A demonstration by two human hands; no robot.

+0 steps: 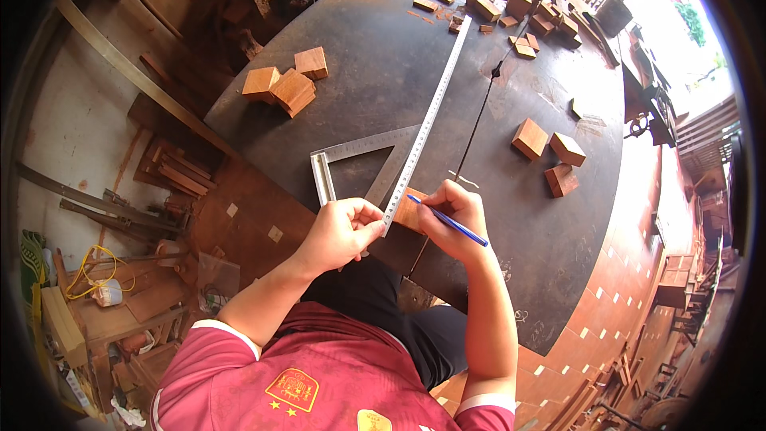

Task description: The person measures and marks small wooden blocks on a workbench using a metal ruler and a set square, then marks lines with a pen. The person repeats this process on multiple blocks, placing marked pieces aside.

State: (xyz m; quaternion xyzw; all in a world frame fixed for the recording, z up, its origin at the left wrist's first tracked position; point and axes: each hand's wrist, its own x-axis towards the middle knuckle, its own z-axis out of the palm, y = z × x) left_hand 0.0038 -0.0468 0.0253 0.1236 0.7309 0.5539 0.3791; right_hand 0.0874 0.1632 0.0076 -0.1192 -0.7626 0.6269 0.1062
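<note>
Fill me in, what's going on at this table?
A person's left hand holds the near end of a long ruler. The right hand holds a blue pen, tip down by a wooden block at the ruler's edge; whether it touches is unclear. A metal square lies left of the ruler. Three blocks sit together farther left, three others to the right, and a larger pile at the far end.

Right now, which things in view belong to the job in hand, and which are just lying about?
In the job:
- metal ruler, left hand at its near end
- blue pen, in the right hand
- wooden block at the pen tip
- metal square, probably

Lying about:
- three left blocks
- three right blocks
- far block pile
</note>
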